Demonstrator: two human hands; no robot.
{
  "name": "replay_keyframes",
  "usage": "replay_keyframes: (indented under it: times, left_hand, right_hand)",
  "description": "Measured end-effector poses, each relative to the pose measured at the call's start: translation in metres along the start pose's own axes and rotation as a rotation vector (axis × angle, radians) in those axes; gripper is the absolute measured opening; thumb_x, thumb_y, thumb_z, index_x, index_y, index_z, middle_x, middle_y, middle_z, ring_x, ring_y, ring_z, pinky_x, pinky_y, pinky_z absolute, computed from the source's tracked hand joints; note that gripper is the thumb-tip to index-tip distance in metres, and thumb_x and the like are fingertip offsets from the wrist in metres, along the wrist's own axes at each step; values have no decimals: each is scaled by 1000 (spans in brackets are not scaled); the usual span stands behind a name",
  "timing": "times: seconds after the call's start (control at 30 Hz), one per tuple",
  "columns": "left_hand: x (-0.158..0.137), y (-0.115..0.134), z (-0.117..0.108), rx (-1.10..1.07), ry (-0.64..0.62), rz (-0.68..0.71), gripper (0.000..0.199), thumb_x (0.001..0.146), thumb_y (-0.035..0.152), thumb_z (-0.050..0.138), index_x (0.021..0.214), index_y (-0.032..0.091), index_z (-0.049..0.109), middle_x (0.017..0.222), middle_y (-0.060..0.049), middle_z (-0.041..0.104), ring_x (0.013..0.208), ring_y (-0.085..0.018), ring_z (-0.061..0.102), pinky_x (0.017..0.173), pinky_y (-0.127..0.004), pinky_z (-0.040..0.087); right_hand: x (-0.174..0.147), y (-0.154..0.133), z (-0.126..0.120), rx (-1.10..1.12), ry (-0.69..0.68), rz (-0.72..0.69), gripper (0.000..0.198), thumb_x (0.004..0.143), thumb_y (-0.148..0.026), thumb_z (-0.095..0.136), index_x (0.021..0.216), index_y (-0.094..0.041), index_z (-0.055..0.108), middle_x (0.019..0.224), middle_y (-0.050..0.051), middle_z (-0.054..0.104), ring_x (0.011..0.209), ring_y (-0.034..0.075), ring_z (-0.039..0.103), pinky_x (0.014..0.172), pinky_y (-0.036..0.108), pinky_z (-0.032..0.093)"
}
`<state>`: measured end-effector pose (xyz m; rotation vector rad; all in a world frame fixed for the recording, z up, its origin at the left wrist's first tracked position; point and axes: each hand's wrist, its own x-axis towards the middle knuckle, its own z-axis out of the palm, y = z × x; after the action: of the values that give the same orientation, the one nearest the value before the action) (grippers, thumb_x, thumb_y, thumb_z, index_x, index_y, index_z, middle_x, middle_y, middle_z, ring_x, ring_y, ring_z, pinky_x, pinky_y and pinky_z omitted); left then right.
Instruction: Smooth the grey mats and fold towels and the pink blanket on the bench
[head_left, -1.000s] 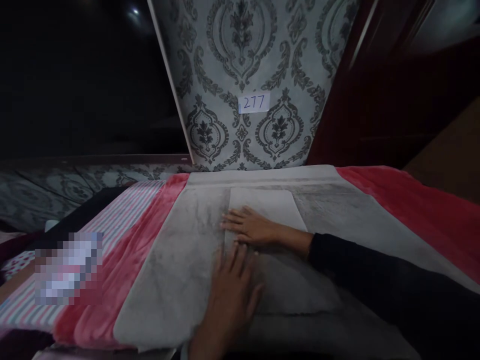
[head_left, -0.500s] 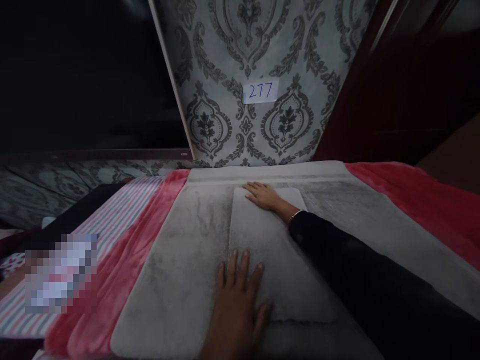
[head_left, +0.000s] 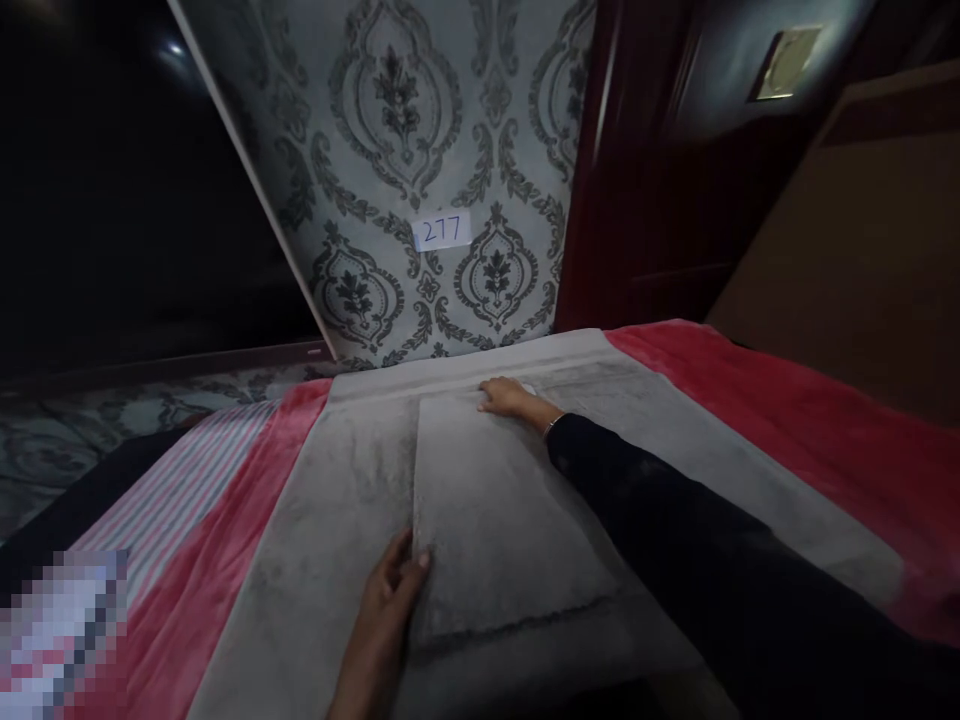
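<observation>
Hands rest on a folded grey cloth lying on a larger grey mat spread over a red blanket on the bed. The left hand holds the cloth's near left edge, fingers curled at it. The right hand lies flat and open at the far edge, near a wall label reading 277.
</observation>
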<state>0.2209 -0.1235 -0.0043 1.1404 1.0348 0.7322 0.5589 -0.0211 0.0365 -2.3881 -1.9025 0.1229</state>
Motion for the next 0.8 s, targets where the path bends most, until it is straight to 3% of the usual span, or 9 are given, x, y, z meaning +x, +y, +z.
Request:
replay_keyframes:
  times: [0.13, 0.3, 0.4, 0.5, 0.57, 0.67, 0.73, 0.8]
  left_hand:
    - [-1, 2, 15, 114, -62, 109, 65, 69, 59, 78, 115, 14, 72, 114, -15, 76, 116, -34, 67, 101, -44, 53]
    - [-11, 23, 24, 261, -4, 243, 57, 70, 55, 76, 109, 14, 72, 117, -15, 75, 118, -33, 66, 106, -45, 49]
    - [-30, 42, 34, 231, -51, 312, 55, 75, 52, 73, 115, 15, 70, 117, -14, 75, 115, -30, 67, 103, -43, 51]
    - [-52, 62, 37, 132, -125, 326, 55, 80, 52, 70, 121, 16, 68, 115, -11, 75, 109, -28, 69, 95, -39, 56]
    - [-65, 74, 29, 80, -88, 285, 60, 76, 55, 73, 121, 16, 68, 111, -10, 76, 106, -29, 70, 90, -38, 58]
    - [-80, 86, -3, 23, 109, 211, 72, 67, 59, 80, 124, 17, 67, 106, -9, 77, 105, -32, 71, 85, -40, 60]
    - [-81, 86, -33, 10, 253, 194, 75, 64, 60, 82, 125, 18, 67, 103, -8, 77, 104, -33, 71, 83, -40, 61]
    - [-74, 75, -65, 30, 331, 176, 77, 62, 59, 83, 125, 18, 67, 97, -8, 77, 98, -33, 73, 79, -40, 61]
  right_hand:
    - [-4, -4, 1, 53, 72, 35, 29, 93, -35, 68, 116, -18, 71, 129, 14, 67, 123, 28, 60, 98, 33, 46]
    - [-25, -1, -4, 120, 215, 59, 28, 99, -31, 57, 122, -17, 66, 128, 15, 68, 121, 27, 61, 100, 34, 45]
    - [-35, 13, -19, 160, 330, 61, 33, 101, -30, 49, 128, -15, 60, 127, 16, 67, 117, 29, 61, 98, 38, 45]
    - [-35, 24, -47, 216, 505, 11, 31, 96, -34, 54, 119, -15, 62, 112, 15, 70, 106, 30, 63, 92, 40, 48]
    - [-29, 20, -73, 212, 569, -46, 32, 95, -38, 56, 115, -14, 62, 107, 14, 70, 104, 31, 63, 92, 42, 48]
    - [-13, -14, -107, 176, 578, -153, 39, 98, -43, 51, 121, -12, 60, 115, 13, 67, 113, 31, 59, 98, 46, 46]
    - [-1, -51, -112, 160, 523, -208, 43, 101, -44, 48, 127, -11, 58, 122, 13, 64, 119, 30, 57, 102, 46, 45]
    - [5, -91, -95, 141, 399, -214, 43, 102, -42, 48, 133, -13, 56, 130, 14, 63, 125, 31, 54, 105, 46, 44]
